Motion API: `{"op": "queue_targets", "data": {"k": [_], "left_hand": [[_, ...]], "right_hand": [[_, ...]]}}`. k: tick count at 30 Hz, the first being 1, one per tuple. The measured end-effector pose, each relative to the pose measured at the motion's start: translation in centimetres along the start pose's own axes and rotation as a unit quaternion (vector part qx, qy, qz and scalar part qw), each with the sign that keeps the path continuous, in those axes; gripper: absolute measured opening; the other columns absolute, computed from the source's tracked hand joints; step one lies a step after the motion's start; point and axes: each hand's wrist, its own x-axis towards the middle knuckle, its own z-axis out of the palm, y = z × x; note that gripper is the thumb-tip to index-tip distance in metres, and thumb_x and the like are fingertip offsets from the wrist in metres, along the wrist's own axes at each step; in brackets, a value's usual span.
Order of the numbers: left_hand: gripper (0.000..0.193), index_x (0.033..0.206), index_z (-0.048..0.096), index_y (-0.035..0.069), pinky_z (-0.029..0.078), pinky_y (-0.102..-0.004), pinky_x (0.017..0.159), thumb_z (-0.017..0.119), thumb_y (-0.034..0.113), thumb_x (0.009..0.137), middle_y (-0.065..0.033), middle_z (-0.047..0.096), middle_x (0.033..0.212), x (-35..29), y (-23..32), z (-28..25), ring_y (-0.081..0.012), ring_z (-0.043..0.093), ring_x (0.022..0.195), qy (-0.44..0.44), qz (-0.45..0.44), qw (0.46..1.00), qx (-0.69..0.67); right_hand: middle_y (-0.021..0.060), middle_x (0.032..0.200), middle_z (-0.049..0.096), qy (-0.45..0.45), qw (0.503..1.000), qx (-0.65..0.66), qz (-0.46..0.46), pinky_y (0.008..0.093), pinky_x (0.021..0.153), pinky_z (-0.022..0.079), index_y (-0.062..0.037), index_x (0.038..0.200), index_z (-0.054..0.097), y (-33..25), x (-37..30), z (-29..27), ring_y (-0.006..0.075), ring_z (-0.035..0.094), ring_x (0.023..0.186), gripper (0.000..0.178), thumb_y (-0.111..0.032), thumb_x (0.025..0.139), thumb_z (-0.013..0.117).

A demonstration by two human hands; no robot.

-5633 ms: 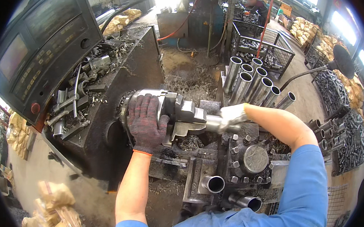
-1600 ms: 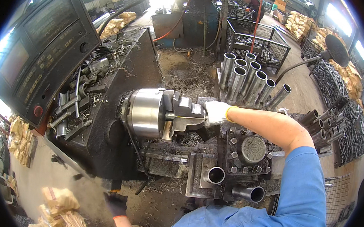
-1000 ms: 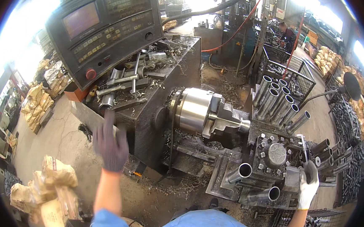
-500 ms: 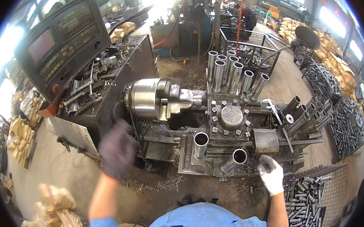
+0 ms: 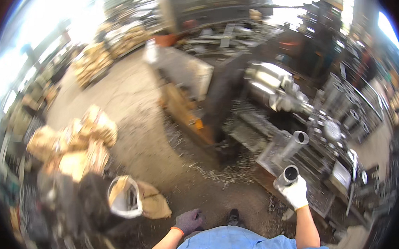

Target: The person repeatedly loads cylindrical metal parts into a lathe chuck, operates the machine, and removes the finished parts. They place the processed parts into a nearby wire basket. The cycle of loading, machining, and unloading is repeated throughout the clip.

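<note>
My right hand [image 5: 296, 193], in a white glove, is closed around a short metal tube [image 5: 280, 180] at the front of the lathe. The tube's dark open end faces up. Just beyond it a second metal tube [image 5: 293, 146] stands tilted in the view on the lathe's carriage [image 5: 271, 152]. My left hand [image 5: 189, 221], in a dark grey glove with an orange cuff, is low in front of my body, away from the machine. Its fingers curve downward and their ends are hidden, so I cannot make out anything in them.
The lathe's shiny chuck [image 5: 269, 85] and round-topped tool post [image 5: 332, 131] lie beyond my right hand. More tubes [image 5: 344, 100] stand blurred behind them. To the left are a white-lined sack [image 5: 127, 198] and crumpled tan sacks [image 5: 76, 139]. Metal chips [image 5: 233, 173] litter the floor.
The view has swung left, so the lathe sits further right. My right hand has gone from beside the tubes to gripping one. My left hand has come down from near the chuck to my body.
</note>
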Motion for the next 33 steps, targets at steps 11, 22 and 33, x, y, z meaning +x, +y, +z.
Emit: {"op": "queue_targets", "data": {"k": [11, 22, 33], "left_hand": [[0.048, 0.135, 0.070, 0.020, 0.051, -0.0445, 0.106, 0.060, 0.051, 0.100, -0.0125, 0.074, 0.131, -30.6, -19.4, 13.7, -0.0320, 0.069, 0.125, 0.313, -0.422, 0.766, -0.371], [0.068, 0.144, 0.056, -0.005, 0.051, -0.0447, 0.106, 0.056, 0.052, 0.107, -0.0269, 0.062, 0.141, -42.9, -9.1, 44.3, -0.0392, 0.063, 0.124, 0.548, -0.812, -0.107, -0.171], [0.046, 0.131, 0.063, 0.004, 0.054, -0.0450, 0.101, 0.061, 0.038, 0.101, -0.0195, 0.070, 0.129, -47.6, -2.3, 46.4, -0.0341, 0.066, 0.121, 0.576, -0.745, -0.238, -0.239]], "right_hand": [[0.0142, 0.113, 0.075, -0.565, 0.705, -0.008, -0.429, 0.0425, 0.092, 0.058, -0.0103, 0.120, 0.071, -27.5, -18.5, 29.1, 0.0336, 0.072, 0.102, 0.056, -0.047, 0.081, 0.085], [0.0175, 0.111, 0.077, -0.695, 0.316, 0.086, -0.640, 0.0437, 0.089, 0.060, -0.0086, 0.127, 0.068, -48.8, -45.9, 38.5, 0.0364, 0.075, 0.101, 0.060, -0.041, 0.080, 0.088], [0.0201, 0.122, 0.075, -0.652, 0.094, -0.135, -0.741, 0.0481, 0.098, 0.058, -0.0131, 0.137, 0.067, -64.4, -56.1, 43.7, 0.0411, 0.073, 0.112, 0.069, -0.052, 0.082, 0.079]]}}
